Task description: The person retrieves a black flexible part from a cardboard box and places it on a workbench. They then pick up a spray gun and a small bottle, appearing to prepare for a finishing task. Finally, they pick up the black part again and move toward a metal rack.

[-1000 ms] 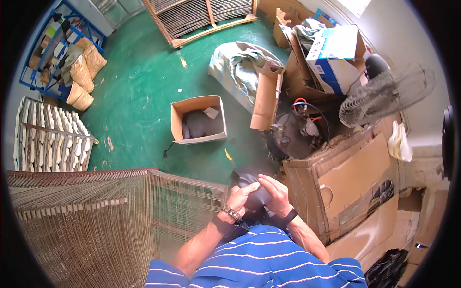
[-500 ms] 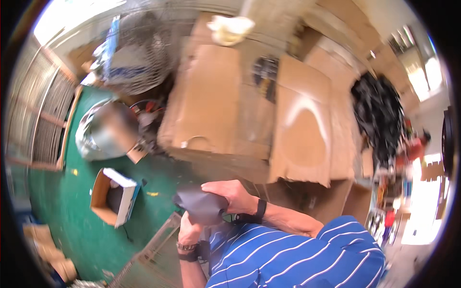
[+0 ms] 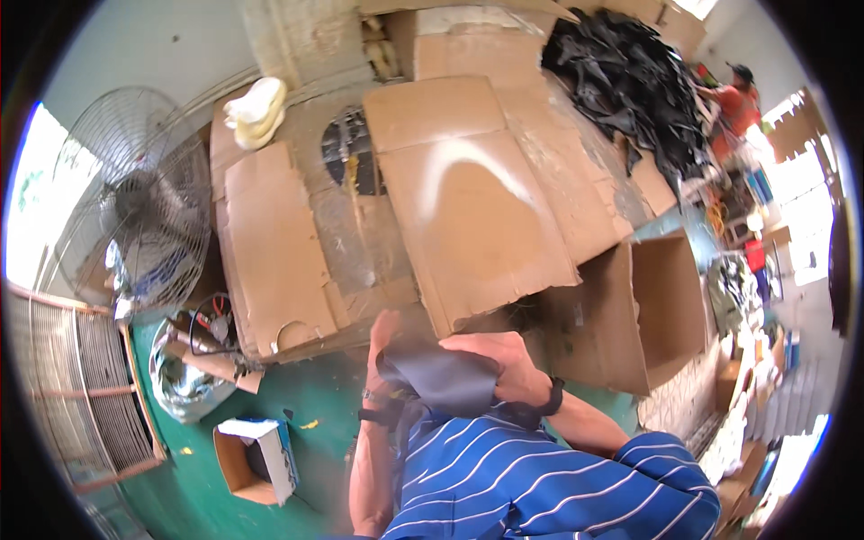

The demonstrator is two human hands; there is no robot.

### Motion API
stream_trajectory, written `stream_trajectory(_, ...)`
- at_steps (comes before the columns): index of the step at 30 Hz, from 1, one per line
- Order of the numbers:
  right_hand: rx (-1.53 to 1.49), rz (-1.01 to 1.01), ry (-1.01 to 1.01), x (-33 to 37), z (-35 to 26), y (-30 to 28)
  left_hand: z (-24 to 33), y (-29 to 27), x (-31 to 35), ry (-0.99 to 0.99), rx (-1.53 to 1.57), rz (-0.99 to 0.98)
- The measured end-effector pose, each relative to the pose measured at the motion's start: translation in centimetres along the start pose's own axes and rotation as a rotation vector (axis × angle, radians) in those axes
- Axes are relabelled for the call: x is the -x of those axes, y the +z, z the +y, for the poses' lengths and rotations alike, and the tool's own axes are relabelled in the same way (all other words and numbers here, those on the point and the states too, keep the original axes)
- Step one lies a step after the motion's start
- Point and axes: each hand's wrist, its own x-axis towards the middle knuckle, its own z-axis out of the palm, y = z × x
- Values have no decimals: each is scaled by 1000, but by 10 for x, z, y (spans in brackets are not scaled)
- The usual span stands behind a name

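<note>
A dark grey, soft, sheet-like piece [image 3: 450, 373] is held in front of my chest, folded or curved. My right hand [image 3: 515, 364] grips its right side, thumb on the upper edge. Beside its left edge, my left hand [image 3: 382, 355] points upward with fingers stretched out. That hand is smeared by motion, and I cannot tell whether it touches the piece. Dark bands circle both wrists. Just beyond my hands stands a table with cardboard sheets [image 3: 481, 207], one bearing a white sprayed arc.
A large wire-guarded fan [image 3: 135, 198] stands left of the table. An open small box [image 3: 256, 459] and a bag of scraps [image 3: 184, 387] sit on the green floor. Right are a cardboard box [image 3: 621, 315], a black pile [image 3: 630, 90] and a person in red [image 3: 738, 112].
My view has swung right and up toward the table. The left hand has shifted from beneath the grey piece to its left side, fingers now upright. The right hand keeps its grip.
</note>
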Motion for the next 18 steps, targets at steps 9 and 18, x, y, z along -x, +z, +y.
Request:
stream_trajectory(9,-138,176,220,32,-19,-61,27,84,-27,-43,91,-493)
stream_trajectory(18,-417,257,378,22,10,-126,9,118,-61,-144,-18,-460)
